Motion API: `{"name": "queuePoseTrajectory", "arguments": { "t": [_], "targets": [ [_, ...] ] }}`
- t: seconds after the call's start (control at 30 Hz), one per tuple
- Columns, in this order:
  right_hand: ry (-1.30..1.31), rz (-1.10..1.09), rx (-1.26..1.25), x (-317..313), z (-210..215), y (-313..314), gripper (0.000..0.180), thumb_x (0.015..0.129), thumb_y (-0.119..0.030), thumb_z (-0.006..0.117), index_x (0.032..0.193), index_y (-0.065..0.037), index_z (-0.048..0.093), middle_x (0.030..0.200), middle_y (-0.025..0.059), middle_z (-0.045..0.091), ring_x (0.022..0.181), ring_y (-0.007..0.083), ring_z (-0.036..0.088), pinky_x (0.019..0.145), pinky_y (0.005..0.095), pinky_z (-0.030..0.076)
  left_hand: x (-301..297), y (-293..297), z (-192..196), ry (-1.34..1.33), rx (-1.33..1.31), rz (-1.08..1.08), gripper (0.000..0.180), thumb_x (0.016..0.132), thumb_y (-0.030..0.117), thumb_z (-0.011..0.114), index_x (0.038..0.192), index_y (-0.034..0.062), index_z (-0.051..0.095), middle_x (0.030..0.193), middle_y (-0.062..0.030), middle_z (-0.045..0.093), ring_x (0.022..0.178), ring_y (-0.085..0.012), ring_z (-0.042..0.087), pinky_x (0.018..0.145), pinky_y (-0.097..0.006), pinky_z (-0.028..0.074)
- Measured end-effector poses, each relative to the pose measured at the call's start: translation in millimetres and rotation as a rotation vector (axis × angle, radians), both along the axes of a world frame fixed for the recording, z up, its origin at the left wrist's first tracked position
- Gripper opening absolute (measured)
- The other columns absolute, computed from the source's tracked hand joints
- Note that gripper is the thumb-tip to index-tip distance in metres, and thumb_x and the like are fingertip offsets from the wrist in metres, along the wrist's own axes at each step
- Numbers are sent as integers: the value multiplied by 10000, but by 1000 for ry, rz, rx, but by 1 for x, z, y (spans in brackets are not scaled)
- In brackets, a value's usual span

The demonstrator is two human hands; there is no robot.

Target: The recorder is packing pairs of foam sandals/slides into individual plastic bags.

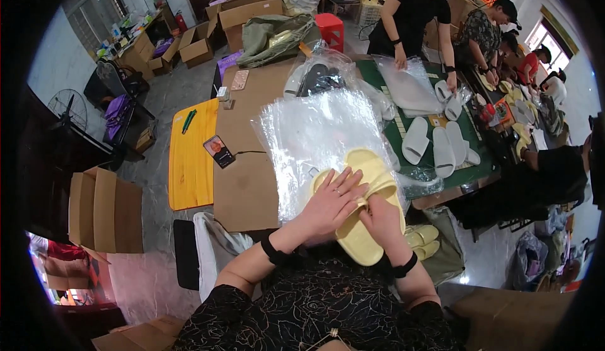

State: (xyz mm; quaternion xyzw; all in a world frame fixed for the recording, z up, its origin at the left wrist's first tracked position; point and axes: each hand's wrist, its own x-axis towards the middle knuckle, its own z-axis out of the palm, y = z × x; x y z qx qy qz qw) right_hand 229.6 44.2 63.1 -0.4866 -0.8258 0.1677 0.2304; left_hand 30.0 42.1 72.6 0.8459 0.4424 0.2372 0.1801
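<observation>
A pale yellow slipper is tilted across the near edge of the table in front of me. My right hand grips it at the strap, its fingers partly hidden by the slipper. My left hand lies over the slipper's strap area with its fingers stretched out, a thin ring on one of them. Part of a second yellow slipper shows beside the left fingers; the rest is covered by that hand. Beneath both lies a stack of clear plastic bags.
Cardboard covers the table, with a phone at left beside a yellow board. White slippers rest on a green mat at right, where a person in black handles bags. More yellow slippers sit low at right.
</observation>
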Motion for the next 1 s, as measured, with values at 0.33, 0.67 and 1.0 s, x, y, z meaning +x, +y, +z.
{"name": "queuePoseTrajectory", "arguments": {
  "t": [0.33, 0.67, 1.0],
  "targets": [
    [44, -224, -168, -23, -12, 24, 220, 852, -189, 647, 939, -5, 563, 802, 229, 625, 748, 428, 631, 655, 507, 507, -12, -3, 8, -118, 11, 24, 484, 996, 238, 382, 1465, 118, 406, 1570, -145, 282, 1459, -366, 219, 1189, -536, 133],
    [197, 122, -234, -25, -31, 22, 267, 912, -78, 499, 1149, -13, 603, 1063, 182, 663, 1004, 318, 656, 833, 404, 537, 0, -14, -1, -63, -15, 38, 494, 988, 245, 419, 1473, 154, 405, 1559, -130, 314, 1464, -353, 215, 1190, -541, 124],
    [1801, 296, -1530, -31, -71, 35, 351, 1033, -224, 373, 1279, -3, 491, 1167, 185, 592, 1021, 297, 626, 887, 376, 527, 19, -30, 16, -152, 45, -107, 489, 999, 257, 400, 1442, 51, 418, 1561, -175, 287, 1479, -358, 162, 1203, -523, 77]
  ]
}}
